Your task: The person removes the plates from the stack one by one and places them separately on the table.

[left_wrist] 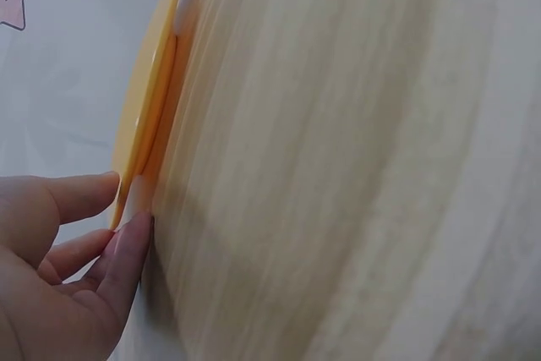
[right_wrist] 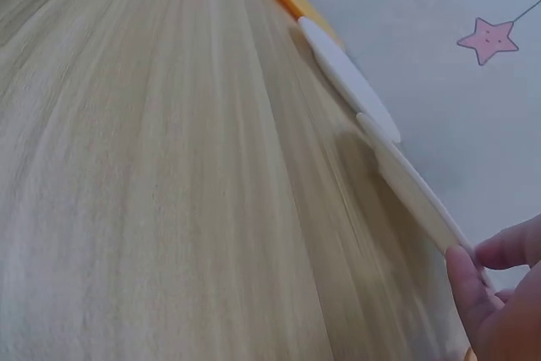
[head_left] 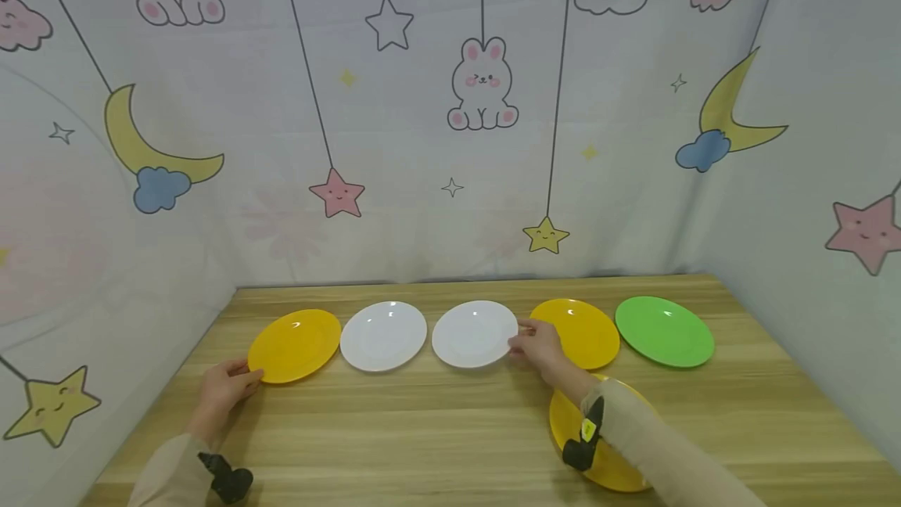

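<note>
At the left end of a row of plates, my left hand [head_left: 224, 393] pinches the near-left rim of a yellow plate [head_left: 294, 346]; the left wrist view has the thumb on one side of the rim and fingers on the other. My right hand [head_left: 542, 346] grips the right rim of a white plate [head_left: 475, 334] between thumb and fingers. Another white plate [head_left: 383, 336] lies between those two. In the right wrist view, the gripped white plate [right_wrist: 414, 188] overlaps the edge of its white neighbour [right_wrist: 348, 78].
Right of the right hand lies a second yellow plate [head_left: 580, 335], with a green plate [head_left: 665, 332] beyond it. A third yellow plate [head_left: 563, 421] sits nearer, partly hidden under the right forearm. A patterned cloth [head_left: 422, 139] hangs behind the wooden table [head_left: 394, 436].
</note>
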The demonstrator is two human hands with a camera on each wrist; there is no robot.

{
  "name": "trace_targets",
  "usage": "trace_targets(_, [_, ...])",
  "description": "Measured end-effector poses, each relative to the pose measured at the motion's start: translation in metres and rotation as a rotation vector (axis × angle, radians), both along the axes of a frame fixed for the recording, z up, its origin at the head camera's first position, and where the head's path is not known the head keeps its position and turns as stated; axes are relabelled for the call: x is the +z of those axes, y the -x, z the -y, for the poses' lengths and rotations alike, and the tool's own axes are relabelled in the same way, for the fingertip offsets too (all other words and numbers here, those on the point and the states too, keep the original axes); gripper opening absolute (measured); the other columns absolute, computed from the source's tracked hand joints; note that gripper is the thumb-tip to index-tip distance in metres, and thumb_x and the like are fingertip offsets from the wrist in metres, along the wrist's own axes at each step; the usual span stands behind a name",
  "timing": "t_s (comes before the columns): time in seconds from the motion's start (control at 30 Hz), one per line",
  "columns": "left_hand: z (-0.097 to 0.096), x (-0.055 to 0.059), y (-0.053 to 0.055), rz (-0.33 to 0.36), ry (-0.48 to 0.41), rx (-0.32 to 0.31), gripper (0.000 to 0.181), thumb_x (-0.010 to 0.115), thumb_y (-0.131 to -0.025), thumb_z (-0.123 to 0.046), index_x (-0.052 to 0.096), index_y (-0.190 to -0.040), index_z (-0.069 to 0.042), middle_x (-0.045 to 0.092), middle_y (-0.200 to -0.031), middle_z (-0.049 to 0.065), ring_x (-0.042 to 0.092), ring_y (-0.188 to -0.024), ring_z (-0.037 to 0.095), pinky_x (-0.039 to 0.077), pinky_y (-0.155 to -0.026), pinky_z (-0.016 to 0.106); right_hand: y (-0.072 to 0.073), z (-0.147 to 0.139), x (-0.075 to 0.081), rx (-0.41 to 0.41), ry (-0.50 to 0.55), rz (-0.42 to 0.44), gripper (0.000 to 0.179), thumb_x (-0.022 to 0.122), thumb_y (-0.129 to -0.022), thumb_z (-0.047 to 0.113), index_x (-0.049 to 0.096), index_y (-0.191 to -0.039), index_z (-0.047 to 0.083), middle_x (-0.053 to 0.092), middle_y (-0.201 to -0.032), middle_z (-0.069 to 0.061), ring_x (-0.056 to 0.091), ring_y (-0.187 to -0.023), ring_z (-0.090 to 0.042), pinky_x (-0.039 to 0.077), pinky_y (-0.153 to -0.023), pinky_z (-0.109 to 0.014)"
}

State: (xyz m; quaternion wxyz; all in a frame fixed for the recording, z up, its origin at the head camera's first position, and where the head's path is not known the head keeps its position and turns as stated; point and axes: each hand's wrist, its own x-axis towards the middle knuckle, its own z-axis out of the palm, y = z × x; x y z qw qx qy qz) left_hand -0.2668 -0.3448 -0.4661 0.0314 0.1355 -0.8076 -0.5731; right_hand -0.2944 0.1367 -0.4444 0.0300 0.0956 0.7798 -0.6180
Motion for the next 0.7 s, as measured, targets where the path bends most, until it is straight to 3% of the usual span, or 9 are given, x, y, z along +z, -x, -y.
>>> trace_targets(0.2, [-0.002,0.004,-0.004,0.04,0.037,-0.019,0.062,0.061,-0.082,0.0,0.025,-0.126,0.027,0.039,-0.119,0.043,0.055,-0.065,-0.002,0.053,-0.062,0.017,-0.002,-0.001,0.004,-0.015,0.072,0.002,0.043,0.058,-0.081,-0.004,0.05,-0.123,-0.008,0.06,-0.09,-0.018,0.062,-0.061,-0.017,0.056,-0.069,-0.034])
trace_targets(0.3, [-0.006,0.008,-0.006,0.042,0.045,-0.017,0.06,0.057,-0.083,0.003,0.023,-0.126,0.027,0.039,-0.119,0.044,0.054,-0.064,-0.003,0.053,-0.062,0.017,-0.003,-0.001,0.007,-0.022,0.08,0.0,0.042,0.058,-0.081,-0.005,0.051,-0.122,-0.008,0.061,-0.094,-0.02,0.062,-0.063,-0.018,0.055,-0.071,-0.036])
trace_targets(0.5, [-0.008,0.012,-0.01,0.022,0.057,-0.019,0.057,0.056,-0.084,0.003,0.026,-0.125,0.028,0.047,-0.111,0.041,0.053,-0.063,-0.005,0.052,-0.061,0.014,-0.003,0.001,0.013,-0.029,0.116,-0.013,0.042,0.057,-0.082,-0.006,0.049,-0.123,-0.008,0.06,-0.1,-0.023,0.062,-0.063,-0.017,0.055,-0.074,-0.038])
trace_targets(0.7, [-0.008,0.01,-0.01,0.0,0.056,-0.022,0.055,0.056,-0.083,0.003,0.028,-0.123,0.028,0.059,-0.094,0.027,0.053,-0.062,-0.006,0.051,-0.06,0.013,0.002,0.002,0.015,-0.053,0.128,0.006,0.043,0.058,-0.082,-0.006,0.048,-0.124,-0.008,0.059,-0.101,-0.022,0.06,-0.062,-0.014,0.054,-0.076,-0.038])
